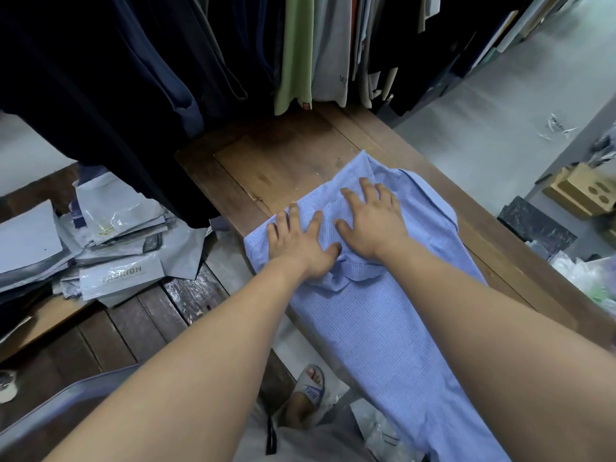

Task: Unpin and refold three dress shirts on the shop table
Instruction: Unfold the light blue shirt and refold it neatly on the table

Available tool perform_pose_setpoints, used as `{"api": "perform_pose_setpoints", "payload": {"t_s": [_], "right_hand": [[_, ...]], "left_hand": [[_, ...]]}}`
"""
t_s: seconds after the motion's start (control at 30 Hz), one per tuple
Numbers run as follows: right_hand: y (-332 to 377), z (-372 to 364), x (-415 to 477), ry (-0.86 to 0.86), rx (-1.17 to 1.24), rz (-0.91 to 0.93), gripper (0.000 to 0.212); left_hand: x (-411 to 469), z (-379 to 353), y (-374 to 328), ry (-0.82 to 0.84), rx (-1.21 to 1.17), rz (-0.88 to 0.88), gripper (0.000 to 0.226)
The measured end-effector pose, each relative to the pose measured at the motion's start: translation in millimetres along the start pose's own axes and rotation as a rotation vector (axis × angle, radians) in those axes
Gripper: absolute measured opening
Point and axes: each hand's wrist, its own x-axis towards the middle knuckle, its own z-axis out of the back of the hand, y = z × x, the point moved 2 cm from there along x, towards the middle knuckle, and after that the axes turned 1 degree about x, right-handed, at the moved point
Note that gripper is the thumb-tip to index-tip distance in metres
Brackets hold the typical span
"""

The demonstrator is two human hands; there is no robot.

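Fingers (pixel 294 216) of the left hand (pixel 300 245) are straight and spread, pressing palm-down on the shirt (pixel 366 321); nothing is gripped. The right hand (pixel 373 225) lies just beside it, also flat, fingers splayed, holding nothing. The left thumb tip touches the heel of the right hand. Both hands rest on the upper part of the shirt, where the cloth is bunched into soft folds. The shirt is light blue with a fine check. It lies lengthwise on the wooden table (pixel 283 161), and its near end hangs over the table edge toward the person. Hanging garments (pixel 296 51) cover the far end of the table. A pile of plastic garment bags (pixel 100 248) lies on a lower surface to the left. A foot in a slide sandal (pixel 308 391) shows below the table edge.
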Motion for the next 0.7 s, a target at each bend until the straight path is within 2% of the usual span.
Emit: {"api": "perform_pose_setpoints", "payload": {"t_s": [0.07, 0.17, 0.3, 0.33, 0.4, 0.47, 0.5, 0.57, 0.6, 0.63, 0.7], "right_hand": [[3.0, -1.2, 1.6, 0.032, 0.032, 0.056, 0.071], [1.1, -8.2, 5.0, 0.214, 0.060, 0.030, 0.074], [2.6, -7.2, 7.3, 0.248, 0.033, 0.006, 0.074], [6.1, -5.8, 6.9, 0.221, 0.021, 0.007, 0.073], [15.9, -1.7, 3.4, 0.117, 0.026, 0.027, 0.065], [29.6, 2.9, -2.6, 0.011, 0.069, 0.087, 0.056], [38.2, 4.8, -5.8, -0.014, 0.090, 0.133, 0.052], [56.3, 6.2, -11.3, -0.013, 0.118, 0.214, 0.049], [64.4, 5.5, -13.2, 0.002, 0.130, 0.238, 0.049], [71.1, 3.3, -14.8, 0.024, 0.137, 0.250, 0.050], [79.9, -5.5, -17.8, 0.077, 0.126, 0.241, 0.056]], "left_hand": [[-0.2, -5.7, 1.6, 0.072, -0.065, -0.003, 0.080], [-1.5, -8.1, 4.4, 0.088, -0.128, -0.019, 0.078], [-3.8, -4.9, 12.4, -0.009, -0.401, -0.030, 0.065], [-4.7, -2.2, 16.8, -0.103, -0.529, -0.023, 0.055], [-8.6, 4.1, 30.6, -0.428, -0.713, 0.018, 0.036], [-15.2, 6.5, 49.7, -0.735, -0.758, 0.184, 0.025], [-14.5, -1.0, 64.2, -0.810, -0.824, 0.320, 0.020], [-16.7, -19.1, 95.3, -0.789, -1.054, 0.631, 0.011], [-18.5, -29.4, 109.0, -0.716, -1.199, 0.774, 0.007], [-20.8, -40.8, 118.0, -0.617, -1.354, 0.866, 0.010], [-29.8, -58.0, 116.4, -0.386, -1.635, 0.902, 0.016]]}}
